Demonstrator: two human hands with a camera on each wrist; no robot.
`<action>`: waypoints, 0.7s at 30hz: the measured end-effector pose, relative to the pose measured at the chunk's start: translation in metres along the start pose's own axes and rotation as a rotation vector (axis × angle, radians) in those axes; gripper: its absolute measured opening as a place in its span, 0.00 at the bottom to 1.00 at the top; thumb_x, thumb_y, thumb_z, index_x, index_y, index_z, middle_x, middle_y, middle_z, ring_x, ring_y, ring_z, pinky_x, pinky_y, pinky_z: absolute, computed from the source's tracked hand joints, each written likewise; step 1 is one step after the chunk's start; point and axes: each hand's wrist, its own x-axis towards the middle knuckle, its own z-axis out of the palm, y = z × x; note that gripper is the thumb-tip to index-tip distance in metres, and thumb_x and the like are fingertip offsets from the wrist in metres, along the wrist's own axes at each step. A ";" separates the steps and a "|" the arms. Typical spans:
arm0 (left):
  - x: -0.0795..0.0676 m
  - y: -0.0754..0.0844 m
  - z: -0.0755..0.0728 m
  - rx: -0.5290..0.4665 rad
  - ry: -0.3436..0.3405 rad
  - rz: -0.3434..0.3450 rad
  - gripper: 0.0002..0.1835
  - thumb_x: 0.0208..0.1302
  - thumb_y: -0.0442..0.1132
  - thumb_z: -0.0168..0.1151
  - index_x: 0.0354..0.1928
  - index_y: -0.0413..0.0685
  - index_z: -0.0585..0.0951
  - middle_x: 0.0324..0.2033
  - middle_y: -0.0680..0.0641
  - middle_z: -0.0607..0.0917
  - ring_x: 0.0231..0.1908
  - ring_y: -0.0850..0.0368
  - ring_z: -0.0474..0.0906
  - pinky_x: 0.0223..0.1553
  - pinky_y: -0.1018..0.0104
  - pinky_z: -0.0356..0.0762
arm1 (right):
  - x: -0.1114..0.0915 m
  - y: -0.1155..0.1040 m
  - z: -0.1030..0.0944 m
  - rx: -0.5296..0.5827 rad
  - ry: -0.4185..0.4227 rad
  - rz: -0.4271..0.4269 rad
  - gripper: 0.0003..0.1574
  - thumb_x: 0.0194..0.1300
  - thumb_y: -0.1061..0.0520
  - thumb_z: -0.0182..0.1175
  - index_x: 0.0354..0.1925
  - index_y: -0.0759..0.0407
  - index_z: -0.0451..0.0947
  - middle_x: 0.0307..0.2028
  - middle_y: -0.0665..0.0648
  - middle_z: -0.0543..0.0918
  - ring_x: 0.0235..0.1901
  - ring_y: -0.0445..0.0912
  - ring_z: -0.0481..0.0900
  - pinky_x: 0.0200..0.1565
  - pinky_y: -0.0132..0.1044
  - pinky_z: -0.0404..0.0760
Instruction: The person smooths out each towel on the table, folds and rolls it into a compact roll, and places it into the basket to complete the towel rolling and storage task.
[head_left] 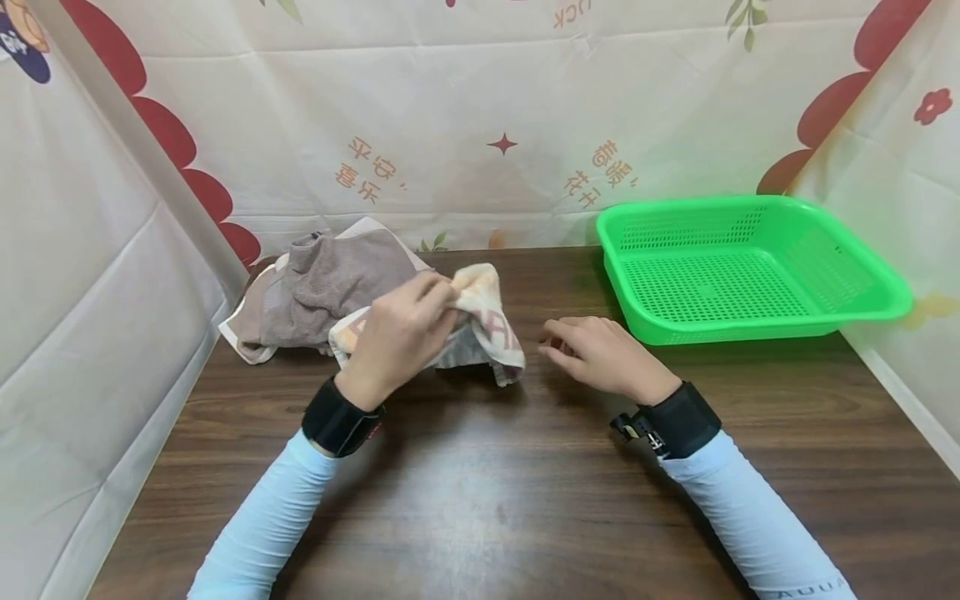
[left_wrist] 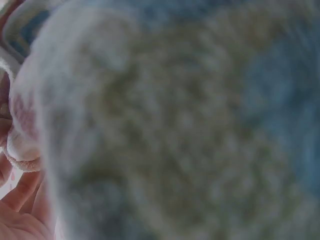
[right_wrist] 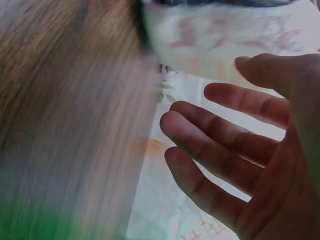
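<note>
My left hand (head_left: pixel 405 329) pinches a cream towel (head_left: pixel 483 312) with orange and pinkish print, lifting part of it above the table. Its lower edge shows a greyish underside. In the left wrist view, blurred towel cloth (left_wrist: pixel 175 125) covers most of the picture, and only some fingers (left_wrist: pixel 22 192) show at the left edge. Right of the towel, my right hand (head_left: pixel 600 354) hovers over the table with nothing in it. The right wrist view shows its fingers (right_wrist: pixel 215 145) spread and loosely bent, apart from the towel (right_wrist: pixel 220 37).
A heap of grey-brown towels (head_left: pixel 337 283) with white edging lies at the back left, against the left hand's towel. At the back right stands a green plastic basket (head_left: pixel 750 329) with perforated walls. Printed cloth (head_left: pixel 480 108) walls in the brown wooden table (head_left: pixel 465 500).
</note>
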 end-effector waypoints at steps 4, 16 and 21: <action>-0.005 0.012 0.018 -0.048 -0.068 0.023 0.03 0.66 0.33 0.65 0.38 0.45 0.80 0.39 0.47 0.84 0.29 0.58 0.80 0.31 0.66 0.81 | 0.000 -0.003 -0.004 0.080 -0.019 -0.021 0.11 0.75 0.46 0.58 0.48 0.47 0.83 0.37 0.43 0.86 0.36 0.39 0.83 0.41 0.41 0.82; -0.020 0.016 0.049 -0.105 -0.335 -0.073 0.05 0.73 0.40 0.60 0.39 0.48 0.78 0.35 0.50 0.81 0.24 0.62 0.73 0.25 0.68 0.72 | 0.002 -0.008 -0.001 0.097 -0.093 -0.044 0.13 0.59 0.51 0.73 0.41 0.45 0.80 0.29 0.41 0.79 0.28 0.37 0.75 0.31 0.33 0.73; -0.029 0.011 0.055 -0.091 -0.538 -0.132 0.08 0.76 0.46 0.60 0.46 0.50 0.80 0.35 0.50 0.80 0.21 0.62 0.72 0.21 0.71 0.68 | 0.002 -0.006 -0.002 0.119 -0.083 -0.023 0.08 0.61 0.61 0.66 0.36 0.48 0.80 0.25 0.43 0.78 0.26 0.38 0.74 0.31 0.34 0.72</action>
